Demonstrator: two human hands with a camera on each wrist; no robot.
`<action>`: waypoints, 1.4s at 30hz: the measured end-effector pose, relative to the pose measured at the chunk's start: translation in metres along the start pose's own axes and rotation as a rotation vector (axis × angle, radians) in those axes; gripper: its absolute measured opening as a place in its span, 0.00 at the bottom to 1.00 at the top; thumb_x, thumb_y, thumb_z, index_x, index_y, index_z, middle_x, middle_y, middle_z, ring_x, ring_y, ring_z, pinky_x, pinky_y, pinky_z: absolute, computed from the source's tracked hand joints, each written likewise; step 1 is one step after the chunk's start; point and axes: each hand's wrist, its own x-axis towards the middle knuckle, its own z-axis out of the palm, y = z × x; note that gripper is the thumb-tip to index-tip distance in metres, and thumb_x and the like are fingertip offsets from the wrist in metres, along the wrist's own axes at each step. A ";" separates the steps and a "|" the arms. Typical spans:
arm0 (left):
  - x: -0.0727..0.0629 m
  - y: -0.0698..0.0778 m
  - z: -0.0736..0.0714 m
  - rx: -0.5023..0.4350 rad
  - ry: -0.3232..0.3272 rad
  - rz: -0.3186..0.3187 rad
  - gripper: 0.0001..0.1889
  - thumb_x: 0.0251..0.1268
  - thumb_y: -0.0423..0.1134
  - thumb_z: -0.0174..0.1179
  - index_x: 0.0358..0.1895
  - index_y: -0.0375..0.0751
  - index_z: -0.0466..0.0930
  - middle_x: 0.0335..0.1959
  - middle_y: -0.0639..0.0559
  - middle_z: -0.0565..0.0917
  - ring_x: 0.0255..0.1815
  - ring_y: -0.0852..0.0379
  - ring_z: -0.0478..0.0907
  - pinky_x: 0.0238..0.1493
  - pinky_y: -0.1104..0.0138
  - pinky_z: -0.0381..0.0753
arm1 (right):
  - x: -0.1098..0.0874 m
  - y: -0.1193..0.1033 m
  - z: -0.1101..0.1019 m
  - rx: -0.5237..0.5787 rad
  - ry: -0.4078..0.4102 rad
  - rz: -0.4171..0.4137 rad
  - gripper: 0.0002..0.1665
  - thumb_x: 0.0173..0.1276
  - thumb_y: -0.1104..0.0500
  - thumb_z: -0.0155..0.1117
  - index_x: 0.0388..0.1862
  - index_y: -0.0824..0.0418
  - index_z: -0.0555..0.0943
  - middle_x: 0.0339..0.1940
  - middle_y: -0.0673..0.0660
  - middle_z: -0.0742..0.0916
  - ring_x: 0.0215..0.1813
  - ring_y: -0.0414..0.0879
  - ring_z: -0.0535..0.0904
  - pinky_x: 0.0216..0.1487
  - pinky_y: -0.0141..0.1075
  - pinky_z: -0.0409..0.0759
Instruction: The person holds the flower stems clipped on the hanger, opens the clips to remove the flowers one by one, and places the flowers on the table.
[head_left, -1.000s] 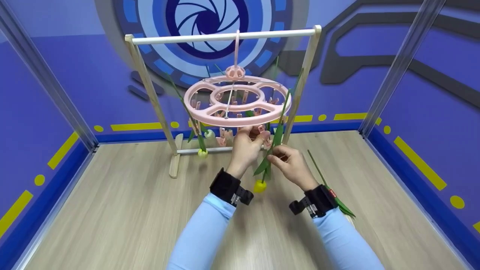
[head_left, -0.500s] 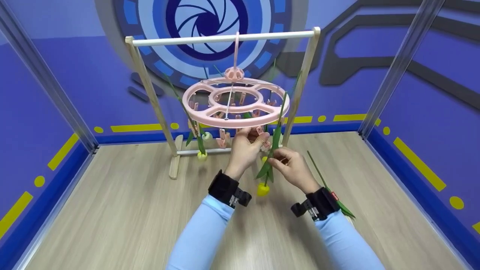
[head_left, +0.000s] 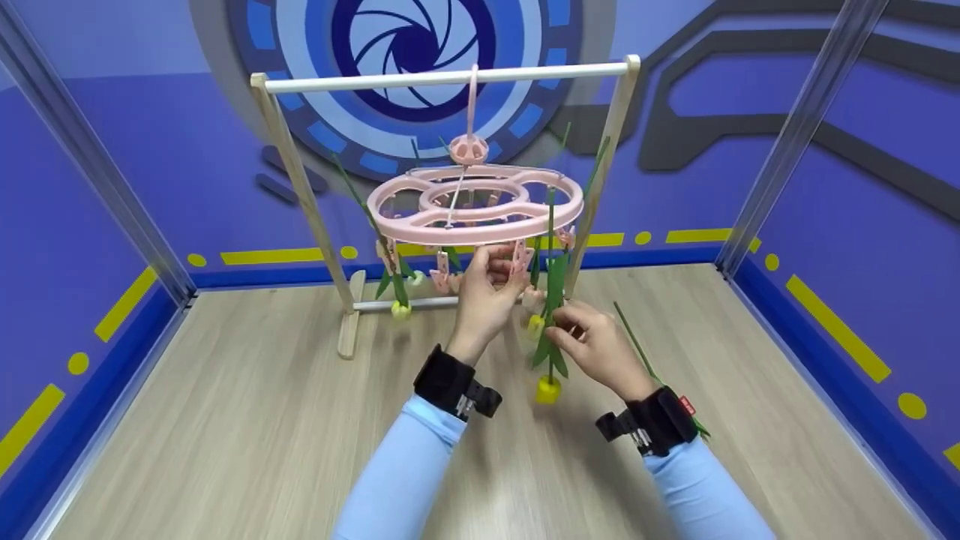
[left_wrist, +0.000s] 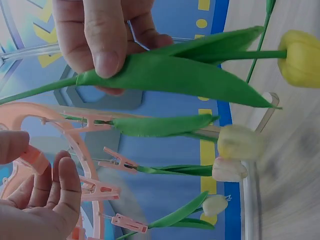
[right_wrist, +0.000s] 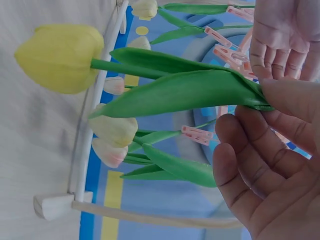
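Observation:
My left hand (head_left: 484, 300) pinches a pink clothespin (left_wrist: 35, 159) hanging under the round pink drying hanger (head_left: 472, 235). In my right hand (head_left: 600, 346) is an artificial yellow tulip (right_wrist: 62, 59), gripped between thumb and fingers where its green leaves meet the stem. The bloom points down and the stem rises in front of the hanger's right side. The tulip stands apart from the pinched clothespin. Other tulips hang head down from clothespins, among them a pale one (left_wrist: 215, 205) and a pinkish one (left_wrist: 229, 170).
A wooden stand (head_left: 450, 77) carries the hanger by its hook. Another green stem (head_left: 634, 337) lies on the table at the right, partly hidden by my right wrist. Patterned blue panels (head_left: 847, 247) enclose the table (head_left: 247, 420).
My right hand has moved right and slightly down with the yellow tulip, whose stem now stands more upright. The hanger has tilted and its front rim has risen a little; the pinched clothespin hangs straighter.

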 end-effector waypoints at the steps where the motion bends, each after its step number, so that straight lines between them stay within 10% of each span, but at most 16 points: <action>1: 0.000 0.000 0.000 0.002 -0.004 0.002 0.18 0.71 0.28 0.64 0.61 0.31 0.74 0.44 0.39 0.83 0.44 0.49 0.82 0.52 0.59 0.83 | -0.001 -0.001 -0.001 -0.003 0.005 -0.006 0.03 0.69 0.69 0.70 0.38 0.62 0.86 0.32 0.53 0.84 0.31 0.42 0.79 0.33 0.34 0.80; 42: -0.061 0.007 -0.033 -0.023 -0.078 0.081 0.18 0.71 0.27 0.60 0.61 0.30 0.75 0.50 0.38 0.82 0.49 0.47 0.81 0.51 0.62 0.82 | -0.058 0.015 -0.043 -0.095 0.154 0.138 0.06 0.67 0.68 0.72 0.42 0.62 0.87 0.32 0.46 0.84 0.33 0.36 0.79 0.35 0.26 0.76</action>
